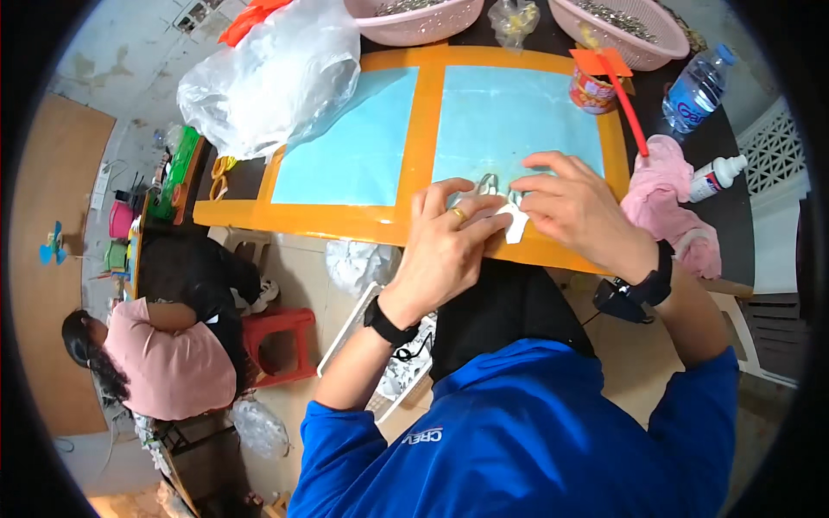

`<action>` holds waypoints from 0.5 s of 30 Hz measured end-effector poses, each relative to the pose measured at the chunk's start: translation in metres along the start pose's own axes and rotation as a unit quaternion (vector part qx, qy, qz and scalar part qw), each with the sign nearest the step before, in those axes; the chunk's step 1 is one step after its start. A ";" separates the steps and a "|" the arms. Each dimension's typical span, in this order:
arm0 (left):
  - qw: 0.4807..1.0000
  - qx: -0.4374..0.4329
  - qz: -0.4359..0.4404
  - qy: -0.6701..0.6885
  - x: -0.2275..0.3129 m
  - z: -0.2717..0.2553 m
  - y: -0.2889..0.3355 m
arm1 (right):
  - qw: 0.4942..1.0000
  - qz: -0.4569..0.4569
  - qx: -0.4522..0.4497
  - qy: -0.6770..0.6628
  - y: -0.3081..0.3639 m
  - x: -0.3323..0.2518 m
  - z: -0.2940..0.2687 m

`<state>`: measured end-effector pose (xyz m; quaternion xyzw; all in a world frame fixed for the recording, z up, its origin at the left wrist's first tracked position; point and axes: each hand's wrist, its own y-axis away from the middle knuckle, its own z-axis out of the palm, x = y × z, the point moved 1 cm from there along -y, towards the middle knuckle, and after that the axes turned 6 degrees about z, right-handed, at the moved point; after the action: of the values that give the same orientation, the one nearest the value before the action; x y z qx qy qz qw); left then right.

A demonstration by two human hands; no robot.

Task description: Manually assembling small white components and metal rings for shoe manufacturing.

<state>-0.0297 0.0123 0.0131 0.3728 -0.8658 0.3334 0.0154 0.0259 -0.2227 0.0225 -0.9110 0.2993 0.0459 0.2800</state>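
Both hands meet over the near edge of a work mat (429,129) with two light blue panels framed in orange tape. My left hand (442,246), with a ring on one finger, is closed with its fingertips on a small white card-like piece (516,226). My right hand (580,211) is bent in from the other side, its fingertips closed beside the same piece; what they pinch is mostly hidden. Just beyond the fingertips shows a small, shiny, silvery looped thing (489,183), its kind too small to tell.
Pink baskets of small metal pieces (414,24) stand at the back. A clear plastic bag (272,78) covers the mat's far left. On the right are a tub (592,93), a water bottle (698,89), pink cloth (665,194) and a white bottle (718,178). A co-worker (173,354) sits at left.
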 end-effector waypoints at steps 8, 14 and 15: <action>0.998 0.041 -0.040 0.037 -0.009 -0.003 -0.015 | 1.000 0.010 -0.013 -0.010 -0.002 -0.004 -0.002; 0.996 -0.064 -0.017 0.064 -0.023 0.001 -0.040 | 0.999 0.018 -0.013 -0.036 0.002 -0.001 0.002; 0.995 -0.083 -0.014 0.059 -0.024 -0.002 -0.041 | 0.999 0.015 -0.016 -0.040 0.001 0.000 0.003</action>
<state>0.0142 0.0082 0.0318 0.3622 -0.8827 0.2818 0.1014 0.0253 -0.2216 0.0196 -0.9081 0.3008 0.0918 0.2766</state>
